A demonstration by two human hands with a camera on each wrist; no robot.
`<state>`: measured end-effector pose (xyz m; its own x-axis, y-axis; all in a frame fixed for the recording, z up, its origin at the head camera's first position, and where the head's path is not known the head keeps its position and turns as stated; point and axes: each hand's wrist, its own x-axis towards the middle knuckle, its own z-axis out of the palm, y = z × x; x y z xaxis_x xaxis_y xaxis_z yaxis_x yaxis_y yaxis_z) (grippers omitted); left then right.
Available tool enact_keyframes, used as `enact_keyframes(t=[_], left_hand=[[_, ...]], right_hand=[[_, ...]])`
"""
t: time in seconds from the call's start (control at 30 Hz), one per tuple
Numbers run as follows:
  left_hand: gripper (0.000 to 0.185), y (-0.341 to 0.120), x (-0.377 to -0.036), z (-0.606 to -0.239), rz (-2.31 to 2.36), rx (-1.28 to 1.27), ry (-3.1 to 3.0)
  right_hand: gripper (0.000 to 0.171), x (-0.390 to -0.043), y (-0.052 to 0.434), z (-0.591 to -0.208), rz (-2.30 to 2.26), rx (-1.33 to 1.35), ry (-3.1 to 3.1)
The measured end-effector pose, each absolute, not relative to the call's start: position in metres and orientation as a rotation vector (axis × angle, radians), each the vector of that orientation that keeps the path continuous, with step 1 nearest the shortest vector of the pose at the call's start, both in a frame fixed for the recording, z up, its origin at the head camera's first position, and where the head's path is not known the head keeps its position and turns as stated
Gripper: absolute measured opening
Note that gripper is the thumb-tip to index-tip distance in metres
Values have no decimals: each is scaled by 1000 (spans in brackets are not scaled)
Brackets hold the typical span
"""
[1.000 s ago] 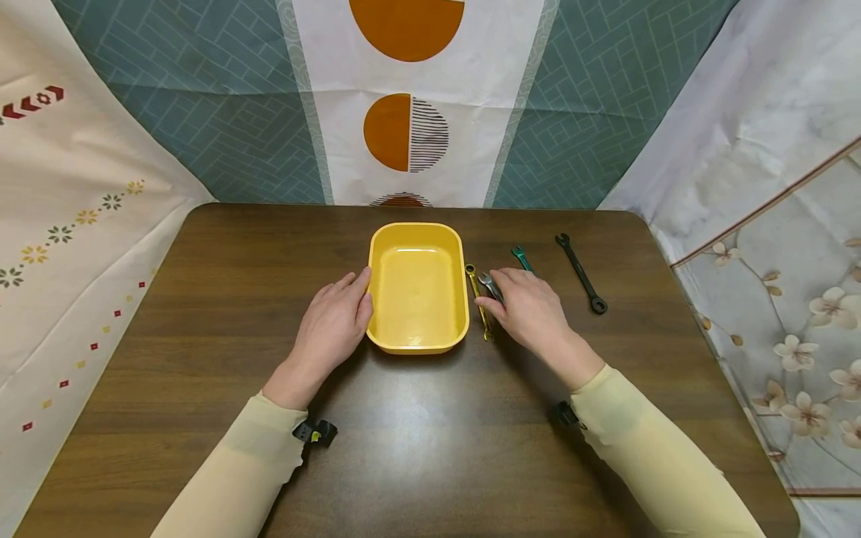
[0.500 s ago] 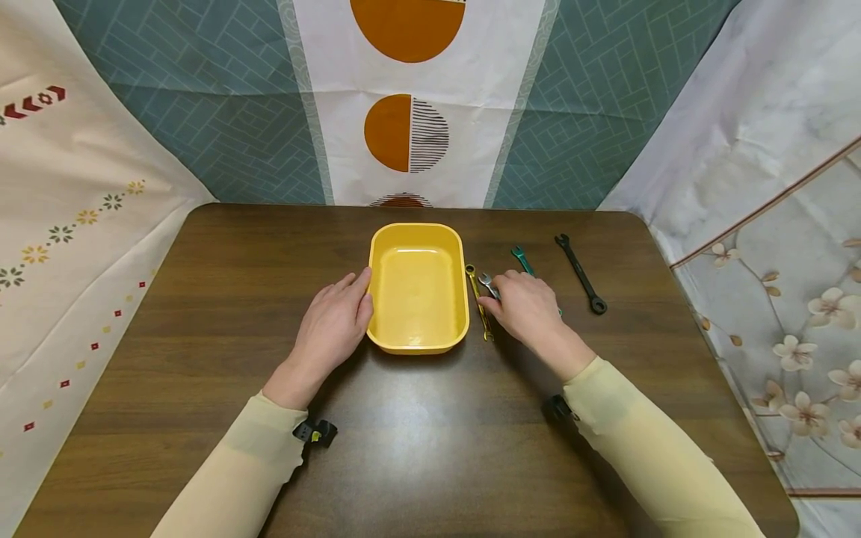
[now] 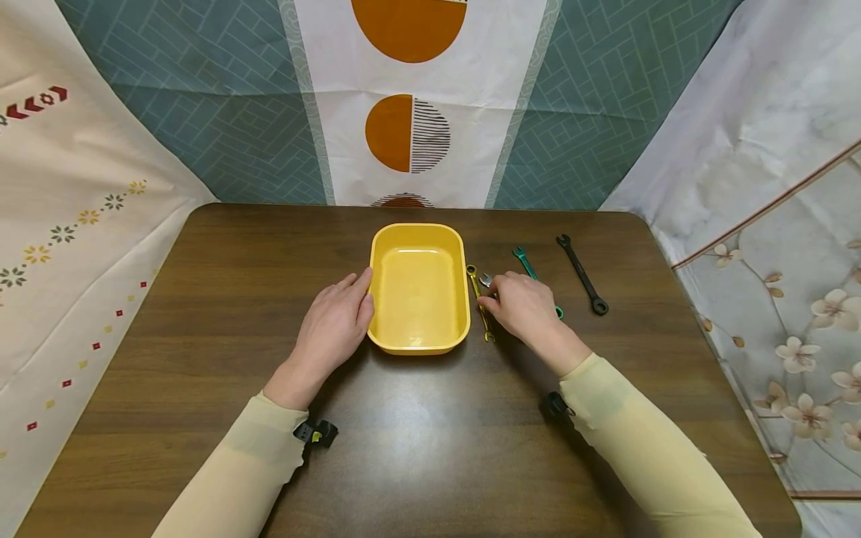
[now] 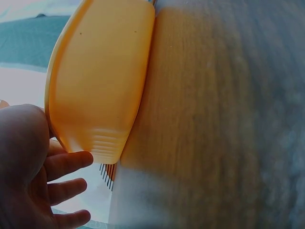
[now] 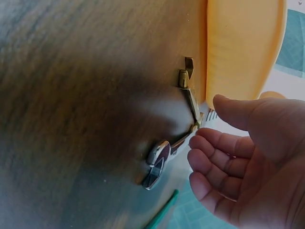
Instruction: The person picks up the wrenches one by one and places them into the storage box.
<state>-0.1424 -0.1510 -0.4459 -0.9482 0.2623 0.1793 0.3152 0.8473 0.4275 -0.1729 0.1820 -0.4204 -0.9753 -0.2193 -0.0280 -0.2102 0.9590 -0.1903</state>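
Observation:
My left hand [image 3: 334, 317] rests its fingers against the left side of a yellow plastic tray [image 3: 377, 345]. In the left wrist view those fingers look extended beside the tray's outer wall. My right hand [image 3: 525, 302] is over a silver wrench [image 3: 486, 280], mostly hidden under it in the head view. From the right wrist, the fingers bend loosely with their tips right at the silver wrench [image 5: 158, 155], while the thumb stands apart. A gold wrench [image 3: 473, 273] lies between the tray and this hand. Partly covered by the hand, a green wrench [image 3: 523, 259] lies behind it.
A longer black wrench [image 3: 581, 275] lies to the right of the green one. Everything sits on a dark wooden table [image 3: 417, 463]. Patterned cloth [image 3: 249, 142] hangs behind the table's far edge, with more cloth at both sides.
My right hand has shifted slightly, with its fingers bending more over the silver wrench; the green wrench's near end now shows. The left hand and tray stay put.

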Motion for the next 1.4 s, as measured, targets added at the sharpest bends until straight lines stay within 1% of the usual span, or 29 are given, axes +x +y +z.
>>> enact_keyframes(t=[0.5,0.93,1.23,1.4], left_hand=[[56,-150,-142,-446,-702,-463,-2908],[57,-149,-144,-446,-701,-458,-2919],[56,-149,-144,-446,-712,-446,-2923],[56,-149,-144,-446,-712,-442,-2922]], right_hand=[[28,-174,185,-426,-409,-262,3020],[31,-174,191,-427,-557,-143,2927],[31,-175,189,-428,-536,-106,2922],[34,-176,186,-429,-511,-101,2916]])
